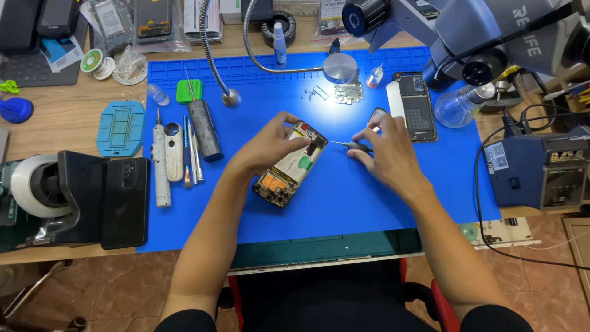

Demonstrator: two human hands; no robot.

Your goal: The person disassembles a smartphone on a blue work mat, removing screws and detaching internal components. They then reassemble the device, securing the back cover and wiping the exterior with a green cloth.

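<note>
Gripping an opened phone (pixel 290 172) in the left hand (pixel 270 142), the right hand (pixel 384 150) is pinching a screwdriver (pixel 348 145), mid-disassembly; next needs steady tip placement.

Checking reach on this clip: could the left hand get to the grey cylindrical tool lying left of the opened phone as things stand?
Probably yes, but not freely: the left hand is gripping the opened phone, so it would have to let go first. The grey cylindrical tool lies uncovered on the blue mat, with nothing between.

Bare forearms, black short sleeves at both shoulders.
</note>
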